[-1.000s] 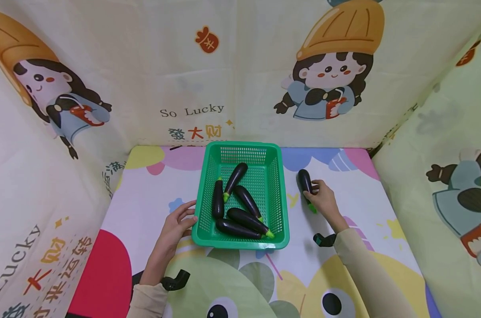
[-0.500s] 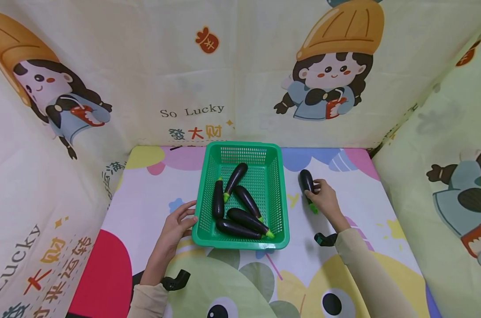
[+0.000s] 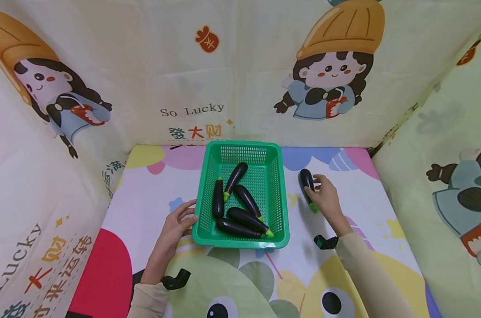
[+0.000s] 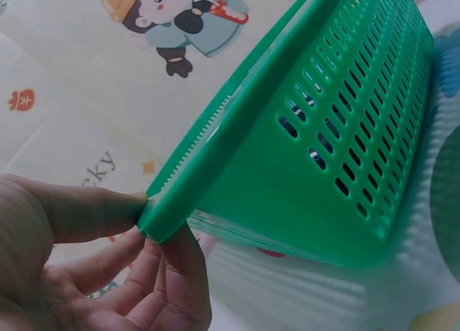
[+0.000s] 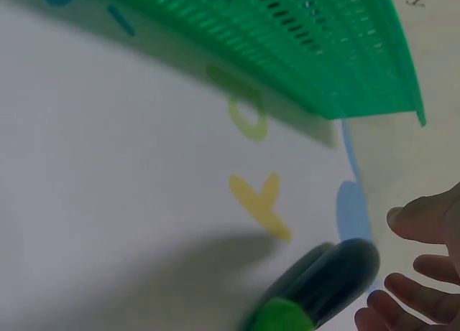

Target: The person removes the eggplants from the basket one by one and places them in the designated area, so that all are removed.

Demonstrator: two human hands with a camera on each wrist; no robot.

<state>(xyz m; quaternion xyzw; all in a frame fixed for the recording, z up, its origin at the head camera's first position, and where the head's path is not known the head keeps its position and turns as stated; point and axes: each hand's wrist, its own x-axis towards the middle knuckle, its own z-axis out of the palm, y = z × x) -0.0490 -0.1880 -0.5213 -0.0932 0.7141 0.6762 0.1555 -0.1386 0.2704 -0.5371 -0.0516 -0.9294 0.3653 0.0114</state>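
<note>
In the head view, my left hand (image 3: 176, 226) pinches the left rim of a green perforated basket (image 3: 280, 207) between thumb and fingers. The left wrist view shows the thumb on top of the basket rim (image 4: 215, 159) with the fingers underneath. Several dark purple eggplants (image 3: 246, 202) with green stem ends lie inside. To the right of the basket, a single eggplant (image 3: 306, 182) lies on the table, its green end toward me. My right hand (image 3: 326, 197) is just beside it; in the right wrist view the fingers (image 5: 420, 291) are spread and apart from the eggplant (image 5: 343, 273).
A patterned cloth (image 3: 145, 194) covers the tabletop. Printed fabric walls (image 3: 248, 70) stand at the back and both sides, close to the table's edges. Black wrist mounts (image 3: 176, 280) stick out from both wrists.
My right hand has let go of the eggplant and its fingers have spread. That eggplant had shifted slightly right while held. The left hand and basket have stayed put.
</note>
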